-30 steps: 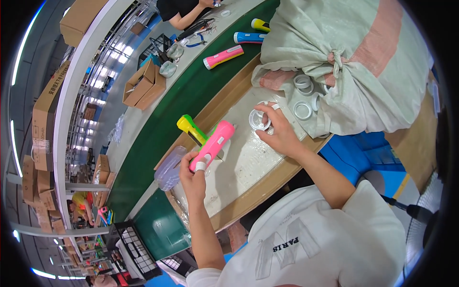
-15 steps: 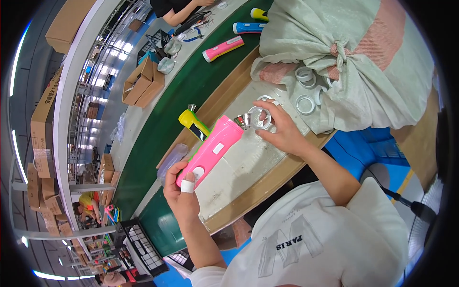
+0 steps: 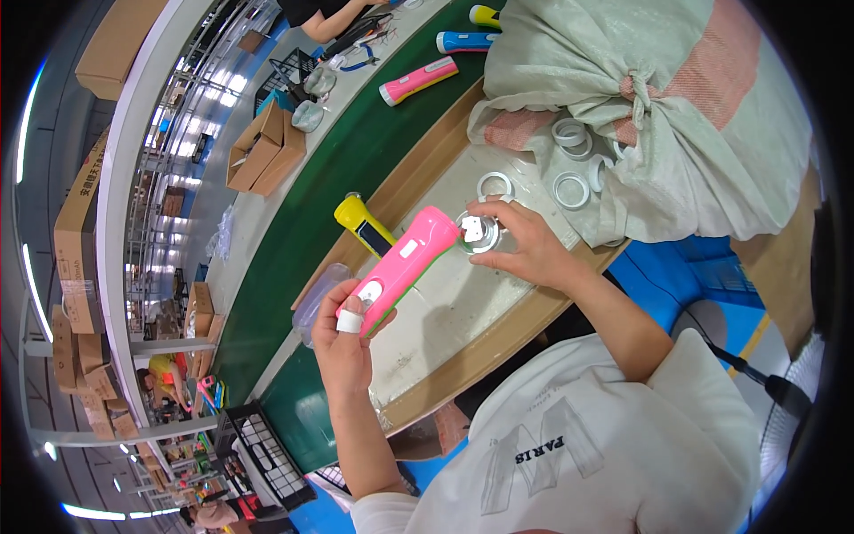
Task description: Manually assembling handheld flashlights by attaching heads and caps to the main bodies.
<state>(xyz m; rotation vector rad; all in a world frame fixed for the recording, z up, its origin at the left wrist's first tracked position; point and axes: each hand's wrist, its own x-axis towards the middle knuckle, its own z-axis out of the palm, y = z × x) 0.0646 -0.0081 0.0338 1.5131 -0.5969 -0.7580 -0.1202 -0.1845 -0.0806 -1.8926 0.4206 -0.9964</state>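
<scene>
My left hand point(image 3: 342, 349), white tape round its thumb, is wrapped about the lower end of a pink flashlight point(image 3: 411, 256) with a green underside. The flashlight tilts up to the right, its wide head toward my other hand. Thumb and fingers of my right hand point(image 3: 537, 249) pinch a clear, shiny round reflector point(image 3: 483, 237) with a white piece at its back. It is close beside the flashlight's head; whether they touch, I cannot tell. A yellow flashlight point(image 3: 362, 222) lies beyond the pink one. Past my right fingers lies a white ring point(image 3: 508, 183).
A tied pale sack point(image 3: 578, 80) rests at the right, several white rings point(image 3: 571, 190) by it. More flashlights, one pink point(image 3: 418, 82), one blue point(image 3: 464, 42), lie on the green belt point(image 3: 356, 147). A translucent purplish plastic piece point(image 3: 313, 307) lies left. A co-worker's arm point(image 3: 336, 20) shows behind.
The reflector has turned in my right hand, so its white back shows. The pink flashlight has rolled slightly, baring more of its green underside. The white ring is less hidden by my right hand.
</scene>
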